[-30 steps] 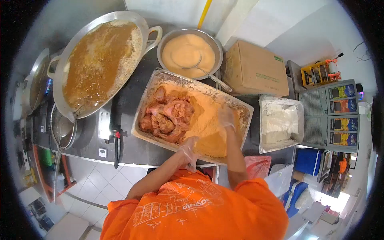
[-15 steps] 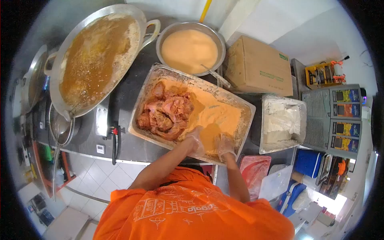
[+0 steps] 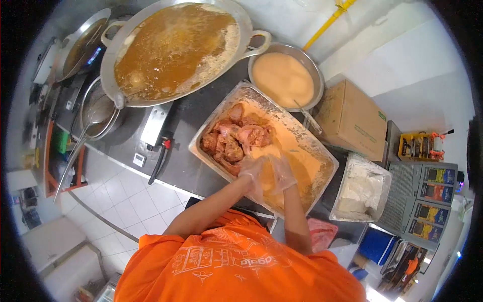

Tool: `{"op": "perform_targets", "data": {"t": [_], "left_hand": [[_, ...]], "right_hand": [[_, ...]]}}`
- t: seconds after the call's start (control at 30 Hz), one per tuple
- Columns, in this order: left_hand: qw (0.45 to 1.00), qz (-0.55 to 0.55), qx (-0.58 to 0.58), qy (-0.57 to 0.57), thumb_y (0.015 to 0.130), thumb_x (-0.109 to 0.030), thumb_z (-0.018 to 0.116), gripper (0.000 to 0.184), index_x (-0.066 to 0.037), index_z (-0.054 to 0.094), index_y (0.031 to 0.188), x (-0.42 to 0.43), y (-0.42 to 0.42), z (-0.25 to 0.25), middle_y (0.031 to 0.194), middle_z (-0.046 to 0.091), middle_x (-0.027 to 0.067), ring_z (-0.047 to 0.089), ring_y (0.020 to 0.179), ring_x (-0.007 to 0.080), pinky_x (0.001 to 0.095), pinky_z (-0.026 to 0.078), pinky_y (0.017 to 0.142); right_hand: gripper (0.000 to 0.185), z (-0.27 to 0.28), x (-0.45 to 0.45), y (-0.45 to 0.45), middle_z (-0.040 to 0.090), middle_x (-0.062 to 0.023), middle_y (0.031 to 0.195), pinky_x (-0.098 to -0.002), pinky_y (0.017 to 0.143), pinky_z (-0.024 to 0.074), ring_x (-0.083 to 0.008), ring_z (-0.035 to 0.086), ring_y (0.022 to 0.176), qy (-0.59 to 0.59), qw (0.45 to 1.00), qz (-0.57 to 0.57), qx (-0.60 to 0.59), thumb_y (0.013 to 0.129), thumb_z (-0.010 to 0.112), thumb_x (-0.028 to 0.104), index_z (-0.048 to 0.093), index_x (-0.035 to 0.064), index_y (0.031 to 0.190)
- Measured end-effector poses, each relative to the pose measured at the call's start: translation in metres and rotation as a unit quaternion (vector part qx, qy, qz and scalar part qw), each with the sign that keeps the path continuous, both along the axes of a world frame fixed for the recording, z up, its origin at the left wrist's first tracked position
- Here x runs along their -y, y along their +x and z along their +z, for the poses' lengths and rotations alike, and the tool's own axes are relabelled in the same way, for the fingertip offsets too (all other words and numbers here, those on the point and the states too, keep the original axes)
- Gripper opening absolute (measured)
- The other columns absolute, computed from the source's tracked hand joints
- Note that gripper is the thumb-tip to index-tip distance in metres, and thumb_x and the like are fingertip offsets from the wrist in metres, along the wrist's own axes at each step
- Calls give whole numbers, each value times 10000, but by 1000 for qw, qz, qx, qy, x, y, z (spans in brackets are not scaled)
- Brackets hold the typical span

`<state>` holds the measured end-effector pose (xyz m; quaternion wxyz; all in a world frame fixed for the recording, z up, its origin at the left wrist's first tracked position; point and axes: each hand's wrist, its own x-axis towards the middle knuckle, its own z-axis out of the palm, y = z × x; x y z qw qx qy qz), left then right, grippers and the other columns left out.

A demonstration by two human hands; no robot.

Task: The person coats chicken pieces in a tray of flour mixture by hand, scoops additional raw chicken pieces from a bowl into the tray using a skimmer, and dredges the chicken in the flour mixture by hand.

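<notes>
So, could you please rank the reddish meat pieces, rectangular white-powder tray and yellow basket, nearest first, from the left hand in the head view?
1. Meat pieces: beyond the left hand.
2. White-powder tray: right.
3. Yellow basket: far right.

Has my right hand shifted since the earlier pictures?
Yes. Judged against the tray, the right hand has moved away from the tray's right end, toward the meat, and is now close beside the left hand.
</notes>
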<state>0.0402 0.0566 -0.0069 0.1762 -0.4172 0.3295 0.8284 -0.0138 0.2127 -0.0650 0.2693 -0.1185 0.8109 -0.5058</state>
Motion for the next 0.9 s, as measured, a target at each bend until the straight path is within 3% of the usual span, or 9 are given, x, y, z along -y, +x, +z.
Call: {"op": "perform_targets", "data": {"t": [0.03, 0.1, 0.23, 0.3, 0.37, 0.53, 0.6, 0.67, 0.9], "left_hand": [[1000, 5, -2, -2, 925, -333, 682, 493, -20, 589, 1295, 12, -1, -3, 1186, 656, 155, 637, 1034, 245, 418, 551, 813], [992, 87, 17, -93, 941, -298, 661, 434, -12, 610, 1264, 32, -4, -16, 1177, 654, 151, 625, 1046, 237, 420, 544, 816], [988, 145, -18, -56, 950, -308, 648, 447, -27, 596, 1293, 89, -14, -42, 1211, 651, 125, 621, 1039, 256, 419, 526, 848], [982, 8, -61, -177, 955, -312, 640, 540, -44, 496, 1401, 113, -14, -42, 1319, 598, 101, 606, 1052, 279, 429, 499, 895], [987, 102, -57, -115, 954, -306, 639, 518, -49, 506, 1384, 114, -16, -22, 1320, 594, 96, 603, 1053, 288, 433, 489, 905], [984, 160, 66, -47, 949, -269, 637, 420, -70, 560, 1311, 100, -9, 84, 1303, 577, 121, 597, 1035, 294, 438, 493, 879], [971, 220, 53, 76, 941, -272, 650, 371, -90, 588, 1258, 83, 3, 84, 1233, 601, 124, 599, 991, 270, 429, 511, 806], [978, 169, 96, 80, 934, -261, 656, 354, -94, 591, 1239, 68, 13, 65, 1196, 610, 119, 597, 973, 252, 428, 517, 778], [980, 81, 74, 163, 966, -259, 581, 284, -91, 595, 1195, 11, 36, -11, 1088, 631, 83, 591, 949, 228, 387, 520, 765]], "right_hand": [[485, 29, 28, 0, 644, -144, 1252, -385, 955, 500, -234, 598, 1163, -193, 979, -55, -22, 913, 722, 270, 598, 47, 1326], [500, 53, 74, -42, 681, -189, 1172, -392, 931, 507, -322, 650, 1106, -50, 990, -68, 114, 824, 760, 172, 621, 18, 1279], [441, 122, 144, -73, 704, -228, 1100, -377, 902, 516, -361, 672, 1030, 46, 999, 5, -17, 832, 714, 127, 628, -32, 1234], [421, 132, 162, -86, 707, -234, 1084, -363, 888, 517, -344, 677, 1003, 123, 990, 39, -58, 843, 703, 129, 632, -44, 1220], [401, 134, 169, -99, 713, -248, 1049, -375, 864, 528, -355, 690, 968, 94, 989, 73, -94, 872, 670, 163, 630, -59, 1204], [402, 92, 135, -132, 708, -215, 1033, -390, 847, 520, -339, 679, 984, 145, 956, 118, -228, 905, 638, 202, 617, -43, 1223], [380, 73, 97, -147, 699, -206, 1036, -388, 844, 516, -330, 672, 993, 170, 955, 96, -223, 930, 610, 197, 617, -37, 1230], [374, -8, 47, -168, 671, -203, 1038, -389, 822, 522, -307, 653, 997, 390, 792, 305, -357, 954, 548, 140, 592, -42, 1277], [359, -89, 8, -12, 645, -236, 1130, -447, 861, 532, -349, 642, 1016, 510, 790, 216, -262, 995, 493, 188, 605, -53, 1237]]}}
